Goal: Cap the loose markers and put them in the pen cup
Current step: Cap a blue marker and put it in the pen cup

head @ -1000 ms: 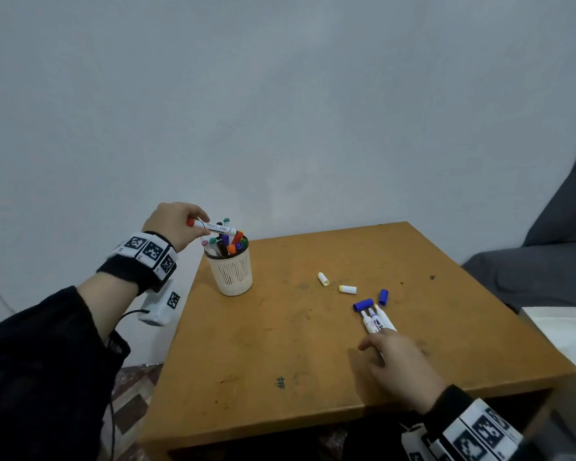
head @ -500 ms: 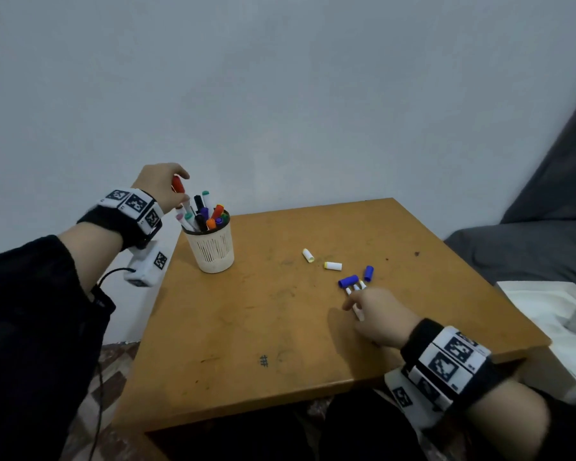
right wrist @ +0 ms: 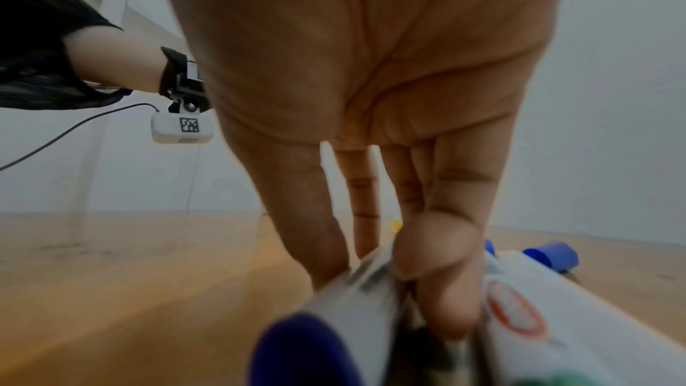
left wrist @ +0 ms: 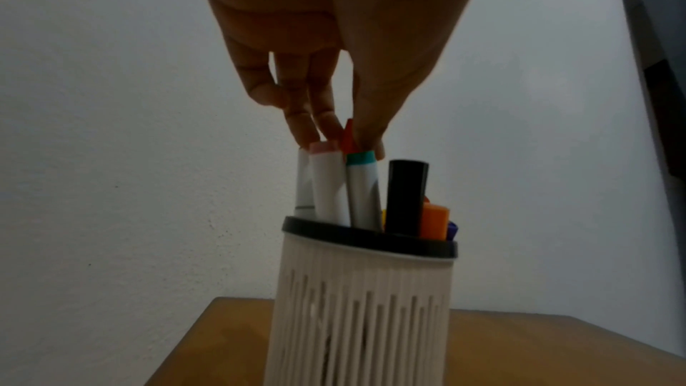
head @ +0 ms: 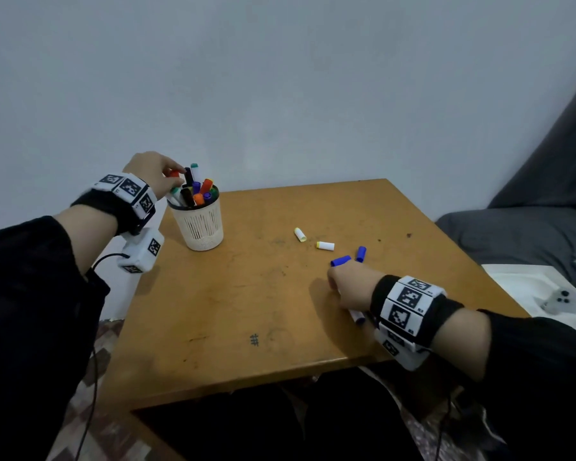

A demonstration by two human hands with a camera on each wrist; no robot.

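Observation:
A white slotted pen cup (head: 202, 224) (left wrist: 363, 304) full of capped markers stands at the table's back left corner. Over it, my left hand (head: 175, 176) (left wrist: 349, 140) pinches the red cap of a marker (head: 174, 174) (left wrist: 348, 135) standing upright among the others. At the front right, my right hand (head: 338, 281) (right wrist: 390, 260) grips a white marker with a blue end (head: 356, 317) (right wrist: 352, 304); a second white marker (right wrist: 557, 319) lies against the thumb. Two blue caps (head: 340, 260) (head: 361, 253) and two white caps (head: 299, 234) (head: 325, 245) lie loose beyond the hand.
The wooden table (head: 246, 311) stands against a grey wall. A dark grey cushion (head: 512, 234) and a white tray (head: 512, 284) with a small grey device (head: 559, 299) lie just off its right edge.
My left hand tipped the red-capped marker from lying across the cup to upright and lowered it in. My right hand slid over the two markers and closed its fingers on them.

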